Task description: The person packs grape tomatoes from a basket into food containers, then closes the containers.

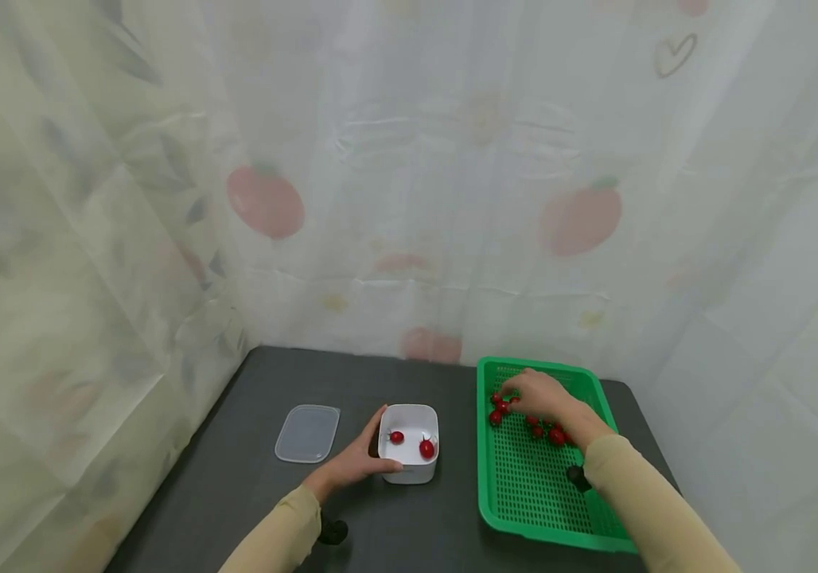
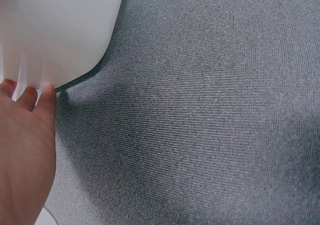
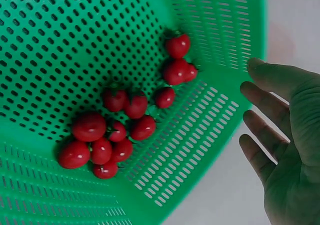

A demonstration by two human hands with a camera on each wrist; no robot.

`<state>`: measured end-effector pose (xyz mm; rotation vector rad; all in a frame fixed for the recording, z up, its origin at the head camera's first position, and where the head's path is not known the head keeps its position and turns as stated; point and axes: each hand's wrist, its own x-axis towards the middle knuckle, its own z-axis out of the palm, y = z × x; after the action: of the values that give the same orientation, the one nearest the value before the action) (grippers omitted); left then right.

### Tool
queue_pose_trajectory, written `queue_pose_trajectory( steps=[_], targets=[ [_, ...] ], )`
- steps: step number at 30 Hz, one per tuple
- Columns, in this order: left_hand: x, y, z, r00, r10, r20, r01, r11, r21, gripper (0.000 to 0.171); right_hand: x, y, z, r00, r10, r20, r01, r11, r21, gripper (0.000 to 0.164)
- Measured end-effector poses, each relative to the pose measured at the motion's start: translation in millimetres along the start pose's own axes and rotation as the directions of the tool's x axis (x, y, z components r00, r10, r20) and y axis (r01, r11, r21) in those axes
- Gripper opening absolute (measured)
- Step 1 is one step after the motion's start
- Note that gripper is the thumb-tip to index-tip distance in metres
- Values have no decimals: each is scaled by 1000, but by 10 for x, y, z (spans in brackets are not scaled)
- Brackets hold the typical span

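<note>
My left hand (image 1: 348, 463) grips a white square container (image 1: 409, 475), thumb along its near side and fingers at its left side. Two cherry tomatoes (image 1: 426, 449) lie inside it. The left wrist view shows the fingertips of my left hand (image 2: 25, 140) against the container's wall (image 2: 60, 30). On the right, my right hand (image 1: 541, 393) is over a green perforated basket (image 1: 486, 485). Several cherry tomatoes (image 3: 89, 127) lie in the basket, some with green stems. In the right wrist view, my right hand (image 3: 287, 120) has its fingers spread beside the basket's rim, holding nothing.
A translucent square lid (image 1: 307, 434) lies flat on the dark grey table (image 1: 266, 485), left of the container. Behind the table hangs a pale fruit-print curtain (image 1: 409, 199); another curtain (image 1: 58, 318) hangs along the left side. A white wall surface stands at the right.
</note>
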<state>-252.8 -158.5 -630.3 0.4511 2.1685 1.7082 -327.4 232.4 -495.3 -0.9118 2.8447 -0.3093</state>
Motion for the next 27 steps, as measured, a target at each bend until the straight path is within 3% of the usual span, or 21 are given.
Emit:
queue_pose_trajectory(
  steps=[16,27],
  targets=[
    [-17,47,34,1000,-3,-12,3,1000,20,116,72,22,333,994,61,93,-65,997,46,37],
    [-33,36,43,1000,-2,-9,2,1000,22,116,81,-32,407,982,106,157,-115,992,46,43]
  ],
)
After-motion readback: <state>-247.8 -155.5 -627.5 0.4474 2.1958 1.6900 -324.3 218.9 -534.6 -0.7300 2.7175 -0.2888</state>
